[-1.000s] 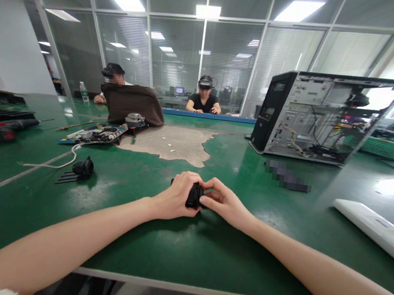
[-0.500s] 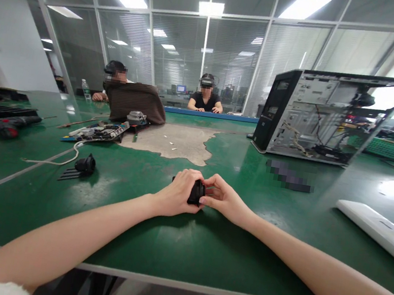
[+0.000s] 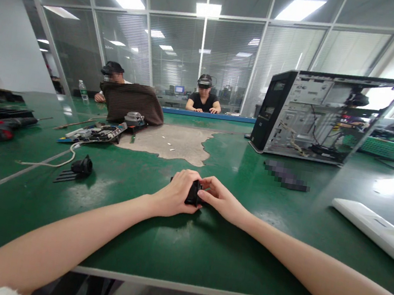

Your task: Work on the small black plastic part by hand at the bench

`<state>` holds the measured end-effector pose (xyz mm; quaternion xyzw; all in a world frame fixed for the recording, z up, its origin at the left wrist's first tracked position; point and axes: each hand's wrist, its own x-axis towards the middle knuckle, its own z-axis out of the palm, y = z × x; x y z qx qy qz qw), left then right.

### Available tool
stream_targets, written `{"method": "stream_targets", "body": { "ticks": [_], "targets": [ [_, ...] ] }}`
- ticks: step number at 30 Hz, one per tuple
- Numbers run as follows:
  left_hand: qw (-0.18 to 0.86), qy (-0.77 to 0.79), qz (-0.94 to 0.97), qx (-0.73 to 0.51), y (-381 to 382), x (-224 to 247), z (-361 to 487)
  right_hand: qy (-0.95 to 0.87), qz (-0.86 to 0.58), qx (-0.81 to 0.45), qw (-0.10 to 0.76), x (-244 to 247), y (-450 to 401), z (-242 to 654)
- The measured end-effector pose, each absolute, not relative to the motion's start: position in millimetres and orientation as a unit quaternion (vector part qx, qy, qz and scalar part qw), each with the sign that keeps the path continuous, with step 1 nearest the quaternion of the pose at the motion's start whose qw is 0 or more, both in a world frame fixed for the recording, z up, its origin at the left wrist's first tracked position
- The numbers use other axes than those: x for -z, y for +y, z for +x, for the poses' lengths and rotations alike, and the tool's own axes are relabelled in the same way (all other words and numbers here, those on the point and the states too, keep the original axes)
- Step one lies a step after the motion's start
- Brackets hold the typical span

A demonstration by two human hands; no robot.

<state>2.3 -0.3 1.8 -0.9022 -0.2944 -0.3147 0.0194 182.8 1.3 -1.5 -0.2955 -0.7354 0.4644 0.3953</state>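
Observation:
My left hand (image 3: 175,194) is wrapped over a small black plastic part (image 3: 193,194) just above or on the green table (image 3: 201,260); its exact kind is hidden by the fingers. From the other side, the thumb and curled fingers of my right hand (image 3: 219,199) grip the part's right end. A second black piece (image 3: 82,165), round at one end with several thin prongs at the other, lies to the left of my hands.
A computer case (image 3: 280,113) with its side off stands at the back right. A white flat box (image 3: 374,233) and a dark blurred item (image 3: 285,176) lie to the right. Circuit boards (image 3: 94,132) and a brown cloth-like cover (image 3: 134,103) are at the left. Two people sit across.
My right thumb has shifted slightly on the black plastic part, its tip now pressed nearer the part's upper right. The whole view has slid a little left. Both hands keep their hold.

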Motion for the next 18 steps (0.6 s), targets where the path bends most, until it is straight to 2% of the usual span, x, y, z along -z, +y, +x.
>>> {"method": "stream_targets", "body": {
  "ticks": [18],
  "targets": [
    [0.006,-0.304,-0.900,0.313,-0.8,-3.8,3.5,-0.732,-0.249,-0.500,0.391,-2.9,-3.4,184.6]
  ]
}}
